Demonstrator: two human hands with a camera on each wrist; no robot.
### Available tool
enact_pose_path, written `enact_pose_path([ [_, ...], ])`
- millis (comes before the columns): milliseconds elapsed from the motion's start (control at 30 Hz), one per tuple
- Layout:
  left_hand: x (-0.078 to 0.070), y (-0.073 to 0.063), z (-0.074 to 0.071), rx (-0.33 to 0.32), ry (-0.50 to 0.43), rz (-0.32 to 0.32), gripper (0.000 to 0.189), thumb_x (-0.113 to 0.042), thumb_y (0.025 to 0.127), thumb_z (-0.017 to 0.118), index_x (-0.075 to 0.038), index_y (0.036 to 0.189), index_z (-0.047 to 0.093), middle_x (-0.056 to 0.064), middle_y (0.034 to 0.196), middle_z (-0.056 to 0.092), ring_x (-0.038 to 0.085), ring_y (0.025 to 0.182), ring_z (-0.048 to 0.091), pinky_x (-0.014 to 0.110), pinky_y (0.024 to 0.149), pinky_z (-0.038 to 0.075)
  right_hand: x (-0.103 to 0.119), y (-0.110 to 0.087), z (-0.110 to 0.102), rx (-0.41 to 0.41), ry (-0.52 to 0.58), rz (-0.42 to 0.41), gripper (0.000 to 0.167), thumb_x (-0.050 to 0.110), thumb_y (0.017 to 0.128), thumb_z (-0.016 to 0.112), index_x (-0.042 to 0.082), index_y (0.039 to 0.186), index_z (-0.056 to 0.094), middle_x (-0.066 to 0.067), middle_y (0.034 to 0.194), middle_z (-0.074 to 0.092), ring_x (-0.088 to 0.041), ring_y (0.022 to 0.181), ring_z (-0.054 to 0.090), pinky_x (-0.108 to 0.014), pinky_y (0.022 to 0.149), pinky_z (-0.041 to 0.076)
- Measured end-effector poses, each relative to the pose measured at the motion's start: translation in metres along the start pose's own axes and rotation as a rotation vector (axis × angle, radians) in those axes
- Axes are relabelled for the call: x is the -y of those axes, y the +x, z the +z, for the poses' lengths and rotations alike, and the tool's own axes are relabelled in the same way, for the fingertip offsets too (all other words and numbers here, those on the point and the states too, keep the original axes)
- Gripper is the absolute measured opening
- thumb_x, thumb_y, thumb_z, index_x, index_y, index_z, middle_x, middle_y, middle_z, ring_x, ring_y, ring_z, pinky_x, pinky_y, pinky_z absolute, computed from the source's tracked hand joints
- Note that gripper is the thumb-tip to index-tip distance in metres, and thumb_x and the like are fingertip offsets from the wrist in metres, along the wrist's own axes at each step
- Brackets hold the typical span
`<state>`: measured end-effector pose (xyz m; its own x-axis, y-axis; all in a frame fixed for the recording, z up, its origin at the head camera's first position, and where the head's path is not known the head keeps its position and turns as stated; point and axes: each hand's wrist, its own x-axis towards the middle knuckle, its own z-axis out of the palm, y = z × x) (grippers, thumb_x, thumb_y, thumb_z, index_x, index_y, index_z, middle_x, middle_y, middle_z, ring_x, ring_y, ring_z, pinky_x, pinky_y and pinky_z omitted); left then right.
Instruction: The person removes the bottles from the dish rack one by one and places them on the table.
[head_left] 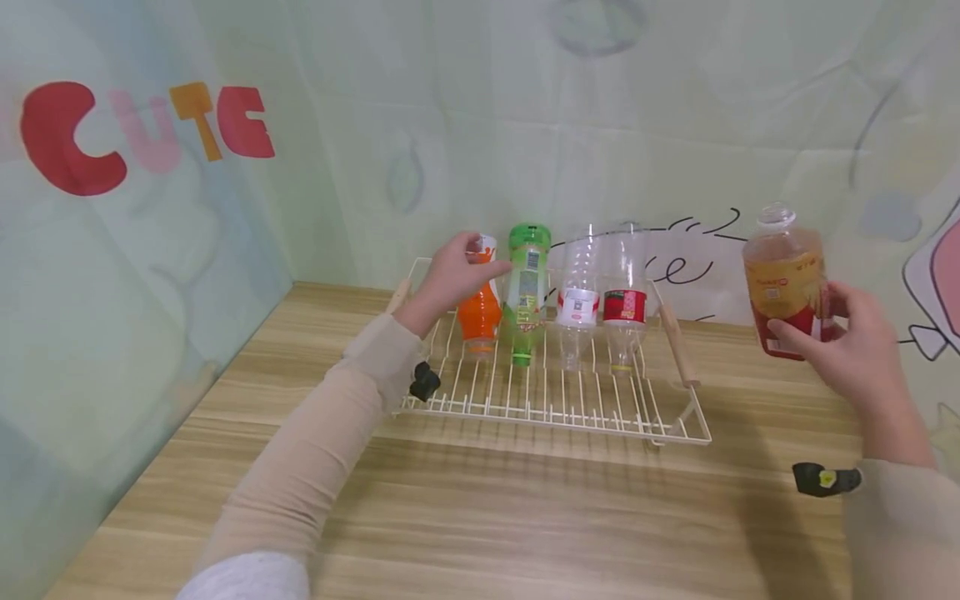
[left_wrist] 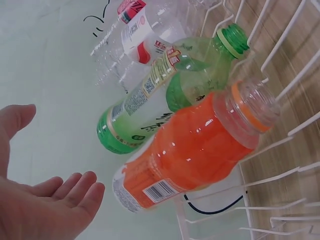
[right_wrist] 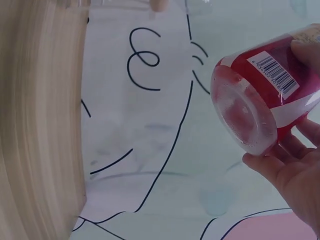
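Observation:
My right hand (head_left: 862,350) grips a plastic bottle (head_left: 783,292) with a yellow and red label, held upright above the table with its mouth uppermost. In the right wrist view, the clear base and barcode of this bottle (right_wrist: 265,92) face the camera. Beside an orange-labelled bottle (head_left: 480,312) is my left hand (head_left: 457,279), its fingers relaxed and apart from the bottle in the left wrist view. That bottle stands neck down in a white wire rack (head_left: 525,412), alongside a green bottle (head_left: 527,292) and two clear bottles with a white label (head_left: 577,308) and a red label (head_left: 625,307).
The rack has wooden handles, one at its right end (head_left: 678,346), and sits on a wood-grain table (head_left: 525,517). Behind it hangs a pale printed curtain (head_left: 480,125), with coloured letters on the left side. A dark wrist camera mount (head_left: 825,480) sits by the right sleeve.

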<state>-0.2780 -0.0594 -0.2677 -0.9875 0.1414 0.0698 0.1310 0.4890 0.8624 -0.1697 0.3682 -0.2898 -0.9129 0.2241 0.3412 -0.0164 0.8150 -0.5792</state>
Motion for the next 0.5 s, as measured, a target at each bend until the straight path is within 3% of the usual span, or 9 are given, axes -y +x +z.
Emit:
enact_pose_path([
  [133,0.003,0.002,-0.001,-0.022,-0.018,-0.033,0.08,-0.035,0.086,0.071,-0.005,0.148,0.031,0.012,0.145,0.042,0.028,0.128,0.045,0.041,0.103,0.043,-0.008,0.003,0.001,-0.036,0.019,0.05,0.073,0.032,0.093,0.061,0.004,0.15,0.025,-0.027,0.139,0.033,-0.041,0.125,0.028,-0.063,0.104,0.033],
  [300,0.011,0.005,-0.003,-0.056,-0.047,-0.084,0.082,-0.034,0.085,0.072,-0.004,0.148,0.029,0.014,0.145,0.042,0.029,0.123,0.047,0.042,0.102,0.045,-0.018,0.006,0.003,-0.076,0.021,0.116,0.07,0.034,0.093,0.06,0.003,0.148,0.03,-0.023,0.136,0.029,-0.036,0.126,0.023,-0.053,0.108,0.035],
  [500,0.024,0.009,-0.003,-0.051,-0.084,-0.14,0.08,-0.025,0.087,0.07,-0.003,0.149,0.025,0.018,0.148,0.038,0.032,0.126,0.047,0.043,0.1,0.046,-0.031,0.006,0.007,-0.094,0.073,0.254,0.078,0.038,0.092,0.06,0.004,0.15,0.021,-0.022,0.144,0.021,-0.035,0.131,0.023,-0.046,0.112,0.032],
])
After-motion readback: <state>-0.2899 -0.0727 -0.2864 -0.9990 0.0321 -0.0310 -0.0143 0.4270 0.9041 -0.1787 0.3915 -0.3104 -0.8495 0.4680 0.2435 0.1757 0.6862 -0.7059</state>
